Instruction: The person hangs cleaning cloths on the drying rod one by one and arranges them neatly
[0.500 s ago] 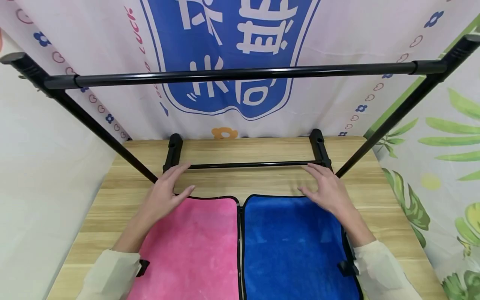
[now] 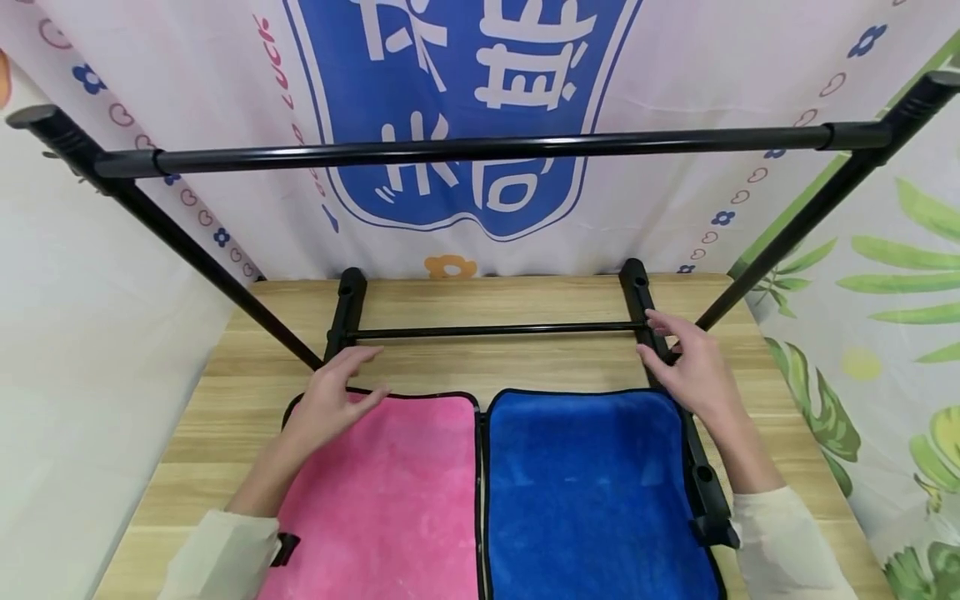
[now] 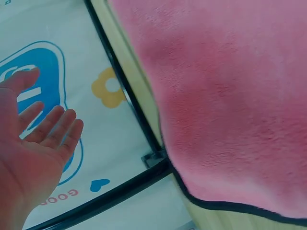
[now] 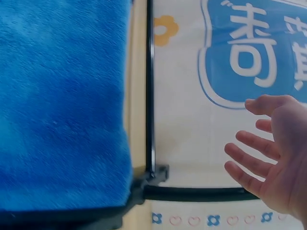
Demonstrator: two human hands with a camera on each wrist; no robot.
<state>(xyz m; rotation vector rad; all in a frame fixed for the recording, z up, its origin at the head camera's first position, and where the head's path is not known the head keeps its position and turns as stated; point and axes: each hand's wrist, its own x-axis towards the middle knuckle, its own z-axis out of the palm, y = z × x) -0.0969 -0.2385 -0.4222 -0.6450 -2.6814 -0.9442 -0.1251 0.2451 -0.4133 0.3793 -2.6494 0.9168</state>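
Over the upper corner of a pink plush cloth (image 2: 382,500), my left hand (image 2: 330,408) hovers with fingers extended and nothing in it. Beside that lies a blue plush cloth (image 2: 585,492); both have black edging and a narrow gap runs between them. My right hand (image 2: 693,375) is held above the blue cloth's upper right corner, thumb and fingers spread apart, overlapping the right foot of a black tube rack (image 2: 480,150). In the left wrist view the left palm (image 3: 29,163) faces up, bare; the right wrist view shows the right hand (image 4: 283,158) likewise holding nothing.
The rack's thin lower bar (image 2: 495,330) crosses the wooden table (image 2: 187,467) behind the cloths. Two slanted posts, such as the left one (image 2: 217,258), rise to the top bar. A printed curtain (image 2: 675,100) hangs behind, with a leaf-patterned one (image 2: 885,333) at the right.
My right hand has moved outward to the right, uncovering the blue cloth's corner and more of the rack's foot. My left hand has drawn slightly back toward me, away from the lower bar.
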